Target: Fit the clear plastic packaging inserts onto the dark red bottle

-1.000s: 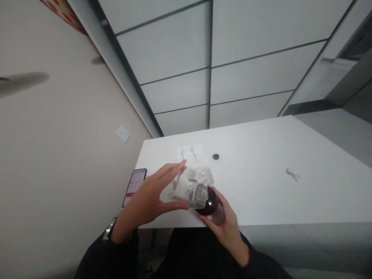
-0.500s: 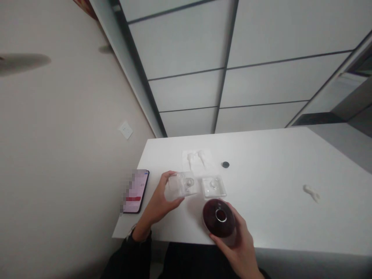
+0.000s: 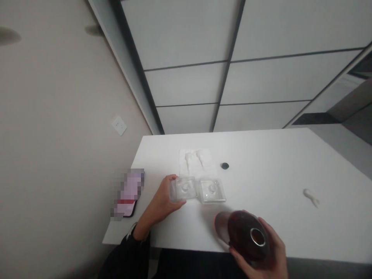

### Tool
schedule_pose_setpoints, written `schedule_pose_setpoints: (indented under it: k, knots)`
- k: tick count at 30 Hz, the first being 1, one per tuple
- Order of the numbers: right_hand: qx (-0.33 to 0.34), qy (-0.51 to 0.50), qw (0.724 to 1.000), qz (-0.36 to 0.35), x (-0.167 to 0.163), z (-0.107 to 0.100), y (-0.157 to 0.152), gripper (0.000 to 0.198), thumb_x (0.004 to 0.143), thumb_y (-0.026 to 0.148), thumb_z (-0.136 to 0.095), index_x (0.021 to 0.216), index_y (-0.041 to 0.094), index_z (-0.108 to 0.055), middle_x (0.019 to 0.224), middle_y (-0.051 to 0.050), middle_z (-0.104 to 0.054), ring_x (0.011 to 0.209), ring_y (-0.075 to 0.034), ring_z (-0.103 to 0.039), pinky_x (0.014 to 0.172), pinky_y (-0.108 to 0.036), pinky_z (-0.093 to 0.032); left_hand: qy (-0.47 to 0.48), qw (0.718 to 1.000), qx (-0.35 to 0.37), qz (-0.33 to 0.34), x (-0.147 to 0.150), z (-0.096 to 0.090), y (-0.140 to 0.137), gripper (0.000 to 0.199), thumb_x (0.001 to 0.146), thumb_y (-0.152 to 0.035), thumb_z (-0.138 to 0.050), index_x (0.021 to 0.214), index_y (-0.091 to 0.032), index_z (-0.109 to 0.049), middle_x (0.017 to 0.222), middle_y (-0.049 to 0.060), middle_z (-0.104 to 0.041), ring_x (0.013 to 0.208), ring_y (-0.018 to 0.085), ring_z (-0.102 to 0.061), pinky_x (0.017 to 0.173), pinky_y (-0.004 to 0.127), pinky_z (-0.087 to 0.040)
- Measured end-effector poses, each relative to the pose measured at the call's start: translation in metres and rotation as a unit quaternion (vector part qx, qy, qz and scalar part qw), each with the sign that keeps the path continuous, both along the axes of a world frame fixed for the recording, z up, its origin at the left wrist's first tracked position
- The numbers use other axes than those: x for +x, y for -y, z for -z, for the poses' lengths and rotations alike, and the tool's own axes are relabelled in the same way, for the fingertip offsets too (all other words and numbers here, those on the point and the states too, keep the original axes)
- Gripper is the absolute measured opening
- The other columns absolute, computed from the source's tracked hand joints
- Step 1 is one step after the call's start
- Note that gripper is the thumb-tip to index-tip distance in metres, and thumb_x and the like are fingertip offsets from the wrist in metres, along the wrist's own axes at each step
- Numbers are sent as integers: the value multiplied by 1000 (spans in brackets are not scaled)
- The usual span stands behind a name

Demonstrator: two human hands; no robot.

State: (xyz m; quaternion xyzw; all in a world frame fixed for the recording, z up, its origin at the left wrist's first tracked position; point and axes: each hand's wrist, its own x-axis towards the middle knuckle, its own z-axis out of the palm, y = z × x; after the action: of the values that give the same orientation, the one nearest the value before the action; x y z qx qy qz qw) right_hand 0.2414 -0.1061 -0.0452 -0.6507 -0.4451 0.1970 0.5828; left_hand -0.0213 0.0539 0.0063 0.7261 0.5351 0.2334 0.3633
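Observation:
My left hand (image 3: 162,198) is closed around the side of a clear plastic case (image 3: 186,188), thumb at the near edge and fingers at the far edge. Right beside that case lies a second clear plastic case (image 3: 212,191) with a round shape in its middle. Near the table's front edge, my right hand (image 3: 274,246) grips a dark red, round-topped device (image 3: 247,236) with a silver ring on top. The device is tilted, showing a paler see-through part on its left side. Its exact kind does not show.
On a white sheet (image 3: 181,164) behind the cases lie two white, long-stemmed items (image 3: 200,157). A small dark disc (image 3: 224,166) rests to their right. A phone (image 3: 128,193) is at the table's left edge, and a white forked item (image 3: 311,197) at the right.
My right hand has moved right and toward me, tipping the device over. The left hand's case has come down level beside the second case. The view has shifted slightly.

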Motion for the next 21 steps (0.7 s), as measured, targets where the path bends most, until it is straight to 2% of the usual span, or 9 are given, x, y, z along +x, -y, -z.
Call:
schedule_pose_setpoints:
  k: [2, 4, 7, 9, 11, 14, 18, 21]
  knots:
    - [13, 4, 1000, 5, 7, -1, -3, 74, 77, 42, -91, 141, 26, -59, 136, -11, -69, 119, -35, -71, 101, -50, -61, -13, 1000, 13, 12, -3, 1, 0, 75, 81, -28, -80, 144, -20, -40, 149, 17, -52, 147, 36, -50, 129, 61, -34]
    - [23, 10, 1000, 3, 15, -1, -6, 74, 78, 42, -91, 143, 25, -58, 138, -11, -68, 120, -34, -70, 102, -48, -60, -27, 998, 50, 18, -5, -6, 3, 86, 83, -32, -82, 153, -23, -33, 159, 18, -45, 154, 38, -44, 129, 63, -33]
    - [29, 24, 999, 10, 27, -2, -10, 75, 78, 43, -90, 143, 24, -58, 138, -12, -67, 119, -33, -70, 100, -46, -60, -78, 984, 155, 31, 5, -30, 9, 102, 89, -39, -82, 164, -30, -14, 172, 20, -29, 162, 40, -30, 130, 67, -30]
    - [32, 25, 999, 28, 33, -4, -10, 75, 78, 45, -89, 142, 23, -58, 138, -13, -66, 119, -33, -70, 99, -47, -61, -131, 966, 205, 90, 23, -49, 11, 116, 82, -42, -90, 166, -30, -11, 173, 22, -30, 162, 42, -28, 129, 70, -28]
    - [31, 19, 998, 46, 38, -8, -9, 76, 77, 48, -89, 141, 22, -58, 138, -14, -65, 120, -34, -68, 99, -48, -60, -185, 945, 223, 155, 49, -65, 8, 123, 73, -46, -97, 166, -24, -18, 169, 25, -38, 160, 43, -33, 129, 70, -28]
    - [30, 8, 998, 60, 45, -9, -2, 79, 75, 48, -91, 142, 22, -58, 140, -14, -64, 121, -34, -67, 101, -50, -59, -263, 917, 218, 205, 87, -77, -4, 116, 65, -53, -100, 156, -12, -41, 158, 29, -52, 152, 44, -46, 130, 69, -28]
    - [35, -10, 997, 69, 55, -6, 10, 83, 75, 50, -91, 145, 23, -56, 143, -15, -63, 119, -34, -68, 100, -49, -60, -315, 893, 203, 249, 115, -76, -16, 101, 63, -47, -103, 143, -7, -56, 146, 30, -64, 143, 43, -58, 131, 66, -27]
    - [35, -22, 996, 78, 62, -5, 17, 85, 75, 47, -92, 148, 23, -54, 145, -15, -61, 119, -34, -68, 101, -49, -59, -298, 897, 203, 257, 122, -73, -15, 78, 70, -34, -99, 134, -10, -63, 135, 24, -72, 132, 39, -68, 130, 65, -30]
